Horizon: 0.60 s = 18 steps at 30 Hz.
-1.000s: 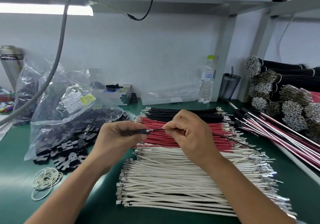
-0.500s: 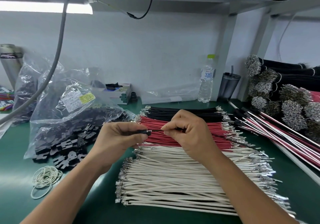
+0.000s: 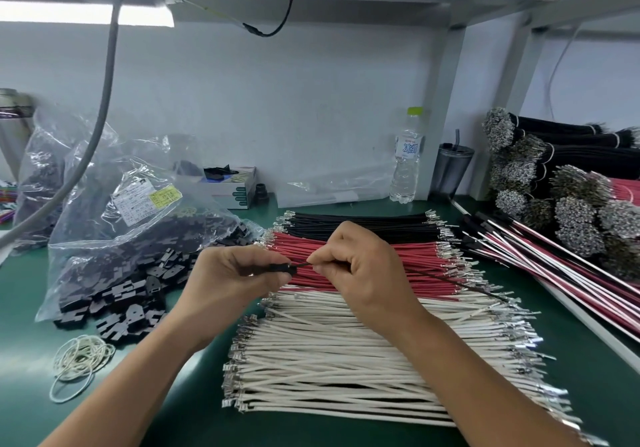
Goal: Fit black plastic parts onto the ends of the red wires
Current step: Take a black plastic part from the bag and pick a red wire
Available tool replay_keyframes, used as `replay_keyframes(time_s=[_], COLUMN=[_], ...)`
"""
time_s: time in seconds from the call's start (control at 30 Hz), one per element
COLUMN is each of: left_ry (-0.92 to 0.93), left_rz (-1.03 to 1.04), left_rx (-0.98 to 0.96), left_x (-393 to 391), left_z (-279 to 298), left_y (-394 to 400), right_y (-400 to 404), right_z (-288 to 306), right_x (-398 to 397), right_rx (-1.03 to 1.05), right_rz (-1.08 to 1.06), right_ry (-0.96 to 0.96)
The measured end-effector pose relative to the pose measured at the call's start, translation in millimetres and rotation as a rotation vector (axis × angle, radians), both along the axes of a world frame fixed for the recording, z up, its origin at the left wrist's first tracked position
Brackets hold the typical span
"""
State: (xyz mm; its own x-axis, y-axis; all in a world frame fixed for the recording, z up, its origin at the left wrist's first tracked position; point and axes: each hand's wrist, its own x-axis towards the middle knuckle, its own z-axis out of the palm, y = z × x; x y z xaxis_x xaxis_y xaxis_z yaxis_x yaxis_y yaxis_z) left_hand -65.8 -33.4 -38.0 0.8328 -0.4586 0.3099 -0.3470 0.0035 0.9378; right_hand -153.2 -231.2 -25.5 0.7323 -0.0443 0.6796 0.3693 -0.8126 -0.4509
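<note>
My left hand [image 3: 235, 273] grips a small black plastic part [image 3: 278, 269] above the wire piles. My right hand [image 3: 363, 273] pinches a thin wire [image 3: 450, 282] just right of the part, and the wire's end meets the part. This wire looks dark and trails to the right over the row of red wires [image 3: 426, 263] lying on the green mat. Whether the end sits fully inside the part is hidden by my fingers.
Black wires [image 3: 363, 225] lie behind the red ones and white wires [image 3: 346, 360] in front. A clear bag of black parts [image 3: 138, 238] spills loose pieces [image 3: 117, 308] at left, near rubber bands [image 3: 79, 360]. Wire bundles [image 3: 571, 204], a bottle [image 3: 407, 159] and a cup [image 3: 453, 166] stand right.
My right hand's fingertips have edged slightly left along the wire toward the black part. My left hand has stayed almost still.
</note>
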Motion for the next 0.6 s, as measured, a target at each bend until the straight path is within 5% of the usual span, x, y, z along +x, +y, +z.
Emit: replay_keyframes(time_s=[0.6], left_ry=[-0.023], left_rz=[0.050], left_rx=[-0.026], left_x=[-2.3], left_z=[3.3], left_y=[-5.2], right_y=[5.3], right_z=[0.5], right_x=[6.2], right_rx=[-0.174], right_rz=[-0.029], right_ry=[-0.039])
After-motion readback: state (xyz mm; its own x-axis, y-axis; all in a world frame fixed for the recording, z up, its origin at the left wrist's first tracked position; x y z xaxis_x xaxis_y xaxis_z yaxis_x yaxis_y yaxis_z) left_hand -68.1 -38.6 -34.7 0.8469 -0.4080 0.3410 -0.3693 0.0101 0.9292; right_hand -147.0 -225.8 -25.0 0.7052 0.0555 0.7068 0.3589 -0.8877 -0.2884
